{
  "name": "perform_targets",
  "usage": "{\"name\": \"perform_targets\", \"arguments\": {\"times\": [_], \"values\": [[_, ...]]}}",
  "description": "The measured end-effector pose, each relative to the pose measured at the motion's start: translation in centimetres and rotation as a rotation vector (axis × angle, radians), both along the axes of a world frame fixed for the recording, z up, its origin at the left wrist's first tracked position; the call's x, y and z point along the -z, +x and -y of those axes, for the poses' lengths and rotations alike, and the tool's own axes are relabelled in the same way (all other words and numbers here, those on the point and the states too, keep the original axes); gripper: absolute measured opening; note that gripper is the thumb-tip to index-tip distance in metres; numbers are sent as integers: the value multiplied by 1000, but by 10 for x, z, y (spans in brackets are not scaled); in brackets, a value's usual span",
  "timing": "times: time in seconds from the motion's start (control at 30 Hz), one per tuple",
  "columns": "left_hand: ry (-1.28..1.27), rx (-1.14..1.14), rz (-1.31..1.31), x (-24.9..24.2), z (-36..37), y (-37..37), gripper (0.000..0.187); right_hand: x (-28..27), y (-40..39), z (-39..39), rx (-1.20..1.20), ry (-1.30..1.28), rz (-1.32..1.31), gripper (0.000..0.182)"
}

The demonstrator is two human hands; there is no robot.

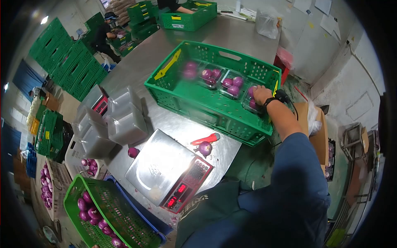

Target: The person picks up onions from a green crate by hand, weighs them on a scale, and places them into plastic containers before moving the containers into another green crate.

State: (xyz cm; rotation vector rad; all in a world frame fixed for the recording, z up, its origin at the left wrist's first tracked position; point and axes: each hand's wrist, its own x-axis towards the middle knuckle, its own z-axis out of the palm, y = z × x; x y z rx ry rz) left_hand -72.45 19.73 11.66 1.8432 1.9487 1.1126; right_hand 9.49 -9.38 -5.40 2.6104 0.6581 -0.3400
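My right hand [261, 96] reaches into a large green crate [206, 115], its fingers closed over a clear plastic pack of purple onions [253, 105] at the crate's right end. Alongside, in a row on the crate floor, sit two more clear packs, a middle onion pack [231, 84] and another onion pack [210, 77]; a blurred purple group [190, 70] lies farther left. Only a sliver of what looks like my left hand [96, 246] shows at the bottom edge, by a green basket [118, 202] of loose onions; its fingers are hidden.
A scale [161, 165] with red digits stands on the steel table, near a red-handled tool [205, 139], a loose onion [205, 148] and stacked clear containers [126, 120]. Another green crate [188, 20] is at the far end. A co-worker [105, 37] stands beyond stacked crates.
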Motion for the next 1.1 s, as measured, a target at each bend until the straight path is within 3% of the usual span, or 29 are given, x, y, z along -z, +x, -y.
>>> {"name": "perform_targets", "arguments": {"times": [0.03,0.07,0.2,0.3,0.33,0.4,0.43,0.5,0.53,0.57,0.7,0.77,0.8,0.83,0.9,0.97,1.0,1.03,1.1], "values": [[-52,0,26,10,-6,-12,22,-9,-11,-6,35,-47,74,53],[-105,1,52,24,-13,-28,22,9,-7,-5,91,19,272,39],[-326,-51,232,47,-14,-42,21,10,-14,4,42,237,13,31],[-346,-44,251,100,-31,-81,17,6,-35,-4,88,111,-333,53],[-401,12,401,155,-61,-131,12,10,-39,-5,119,134,-314,60],[-425,43,433,173,-58,-134,14,-2,-48,-17,220,139,-301,82],[-474,44,436,173,-59,-133,15,1,-43,-17,188,134,-298,84],[-543,57,385,167,-60,-127,13,8,-33,-14,96,117,-285,80],[-570,63,362,160,-60,-120,12,-8,-40,-21,92,110,-280,69],[-604,65,323,161,-62,-122,12,-16,-45,-24,88,226,-249,56],[-709,119,107,183,-74,-138,15,-80,-130,-51,-82,717,32,41],[-723,196,53,226,-82,-164,30,-103,-191,-73,-212,942,98,34],[-796,219,-9,222,-78,-156,32,-104,-220,-85,-288,1056,128,30],[-870,243,-65,215,-77,-143,34,-99,-246,-101,-294,1156,91,27],[-907,314,-169,261,-81,-172,42,-85,-298,-139,-308,1284,-140,23],[-995,379,-94,218,-70,-131,55,-65,-333,-187,-462,1352,-285,23],[-956,415,-145,261,-73,-160,64,-63,-348,-214,-525,1336,-352,22],[-1010,381,-192,226,-71,-132,69,-57,-354,-242,-578,1333,-384,22],[-1007,313,-251,247,-68,-140,70,-43,-357,-303,-704,1358,-367,23]]}}
